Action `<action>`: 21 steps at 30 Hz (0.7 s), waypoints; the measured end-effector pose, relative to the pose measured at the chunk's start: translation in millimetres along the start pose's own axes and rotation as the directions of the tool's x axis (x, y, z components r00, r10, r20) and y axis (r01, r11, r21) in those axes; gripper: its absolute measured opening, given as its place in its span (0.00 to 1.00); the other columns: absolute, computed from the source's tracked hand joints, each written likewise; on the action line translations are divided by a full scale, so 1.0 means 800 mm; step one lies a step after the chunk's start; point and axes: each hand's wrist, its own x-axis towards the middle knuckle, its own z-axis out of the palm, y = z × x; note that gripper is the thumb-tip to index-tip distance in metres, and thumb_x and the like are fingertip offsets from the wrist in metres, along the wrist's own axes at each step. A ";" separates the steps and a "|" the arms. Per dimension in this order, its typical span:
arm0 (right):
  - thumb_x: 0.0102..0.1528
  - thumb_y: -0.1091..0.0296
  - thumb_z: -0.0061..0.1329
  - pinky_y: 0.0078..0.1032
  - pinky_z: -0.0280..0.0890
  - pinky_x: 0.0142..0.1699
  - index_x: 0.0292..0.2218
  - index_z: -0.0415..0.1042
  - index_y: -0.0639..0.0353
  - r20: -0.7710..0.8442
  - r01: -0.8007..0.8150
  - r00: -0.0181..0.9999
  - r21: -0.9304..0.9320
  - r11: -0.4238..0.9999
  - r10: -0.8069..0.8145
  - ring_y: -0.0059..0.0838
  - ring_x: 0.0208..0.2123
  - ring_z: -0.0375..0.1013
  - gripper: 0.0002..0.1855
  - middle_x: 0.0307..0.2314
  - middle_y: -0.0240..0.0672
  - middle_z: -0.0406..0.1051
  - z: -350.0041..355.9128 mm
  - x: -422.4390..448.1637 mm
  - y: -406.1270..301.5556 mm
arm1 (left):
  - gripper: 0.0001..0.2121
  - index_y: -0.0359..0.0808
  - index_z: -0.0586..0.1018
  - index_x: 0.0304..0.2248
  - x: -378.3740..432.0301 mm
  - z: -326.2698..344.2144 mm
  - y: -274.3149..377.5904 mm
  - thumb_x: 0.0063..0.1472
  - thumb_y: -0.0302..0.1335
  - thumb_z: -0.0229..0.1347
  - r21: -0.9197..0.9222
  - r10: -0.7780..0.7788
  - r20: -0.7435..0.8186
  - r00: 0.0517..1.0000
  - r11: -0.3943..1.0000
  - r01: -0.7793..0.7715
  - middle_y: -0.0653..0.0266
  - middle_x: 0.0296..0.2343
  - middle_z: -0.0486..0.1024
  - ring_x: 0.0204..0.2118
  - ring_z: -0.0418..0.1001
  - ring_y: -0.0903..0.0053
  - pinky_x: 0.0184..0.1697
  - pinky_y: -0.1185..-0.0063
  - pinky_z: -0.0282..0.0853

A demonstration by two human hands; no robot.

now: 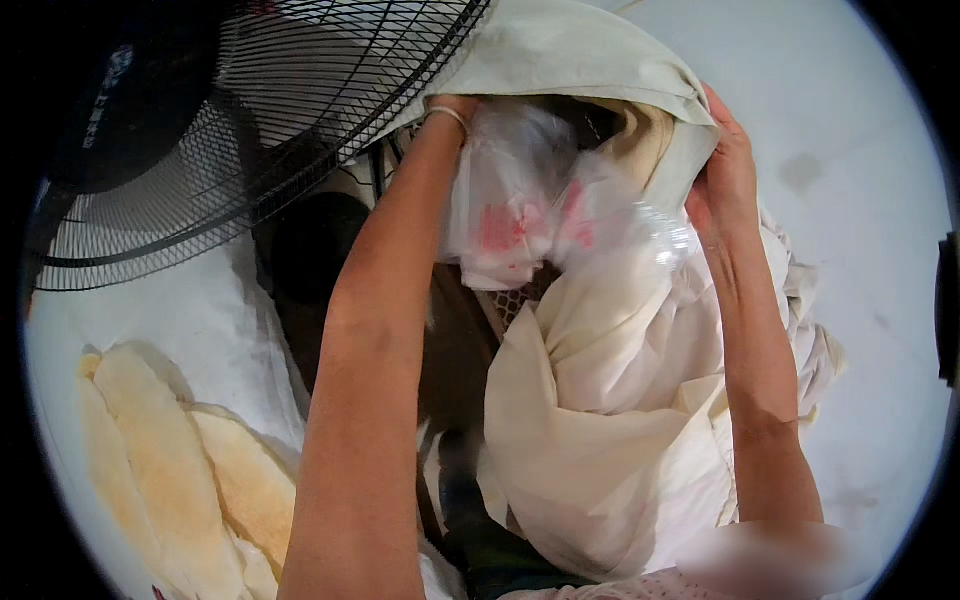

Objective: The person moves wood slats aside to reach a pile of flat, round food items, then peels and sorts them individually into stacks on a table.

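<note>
A pale cloth [570, 56] forms an opening at the top of the view. My left hand [459, 107] reaches under its edge, its fingers hidden by the cloth and a clear plastic bag [510, 180] with red print. At the right, my right hand [724, 161] grips the folded edge of the cloth, thumb and fingers on either side. A second clear plastic bag [592, 214], blurred, hangs beside the first between my arms. Cream fabric [592, 450] lies bunched below, reaching towards my lap.
A black fan with a wire guard [300, 112] stands at the upper left, close to my left arm. Flat cream fleecy pieces [157, 465] lie on a white surface [202, 330] at the lower left. A dark gap and a perforated panel [511, 304] show between my arms.
</note>
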 end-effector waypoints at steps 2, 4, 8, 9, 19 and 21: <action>0.57 0.75 0.38 0.25 0.69 0.46 0.46 0.68 0.66 -0.030 0.000 1.000 -0.023 1.000 -0.001 0.27 0.39 0.72 0.15 0.39 0.38 0.72 -0.004 0.002 -0.007 | 0.16 0.28 0.72 0.45 0.005 0.006 -0.003 0.59 0.28 0.51 0.004 0.014 0.002 1.000 1.000 -0.014 0.55 0.38 0.74 0.37 0.73 0.73 0.42 0.75 0.70; 0.57 0.75 0.38 0.25 0.69 0.45 0.46 0.68 0.65 -0.007 0.002 1.000 -0.003 1.000 -0.002 0.26 0.38 0.73 0.16 0.38 0.37 0.72 0.009 -0.010 -0.010 | 0.15 0.28 0.72 0.44 0.007 0.010 -0.012 0.59 0.28 0.51 0.033 0.041 -0.019 0.999 0.999 -0.040 0.55 0.38 0.75 0.37 0.73 0.74 0.42 0.76 0.70; 0.58 0.74 0.39 0.21 0.67 0.43 0.49 0.67 0.65 0.011 0.072 0.997 -0.268 0.961 -0.072 0.24 0.37 0.71 0.18 0.39 0.35 0.72 0.049 -0.015 0.028 | 0.15 0.28 0.73 0.44 -0.009 0.016 -0.040 0.59 0.27 0.51 0.064 0.093 -0.090 0.992 0.994 -0.088 0.57 0.38 0.75 0.37 0.73 0.75 0.42 0.77 0.69; 0.58 0.72 0.40 0.22 0.65 0.48 0.52 0.64 0.66 0.056 0.116 0.993 -0.384 0.916 -0.102 0.24 0.41 0.70 0.20 0.43 0.37 0.70 0.061 -0.015 0.042 | 0.14 0.29 0.73 0.44 -0.018 0.011 -0.046 0.59 0.27 0.50 0.076 0.096 -0.104 0.990 0.993 -0.088 0.57 0.38 0.75 0.37 0.73 0.75 0.42 0.77 0.69; 0.57 0.55 0.42 0.37 0.55 0.56 0.56 0.57 0.63 0.593 0.417 0.804 -0.611 0.673 0.040 0.52 0.54 0.58 0.30 0.51 0.55 0.59 0.123 -0.038 0.178 | 0.13 0.29 0.74 0.42 -0.189 -0.063 -0.099 0.60 0.26 0.50 0.391 0.330 -0.507 0.796 0.911 -0.129 0.60 0.38 0.75 0.38 0.72 0.77 0.41 0.80 0.67; 0.55 0.59 0.44 0.38 0.53 0.57 0.55 0.58 0.66 0.621 0.398 0.782 -0.565 0.722 0.054 0.56 0.52 0.59 0.29 0.52 0.58 0.57 0.118 -0.045 0.149 | 0.10 0.24 0.74 0.39 -0.235 -0.027 -0.109 0.58 0.19 0.48 0.403 0.403 -0.642 0.653 0.901 -0.159 0.58 0.34 0.76 0.35 0.72 0.77 0.40 0.79 0.67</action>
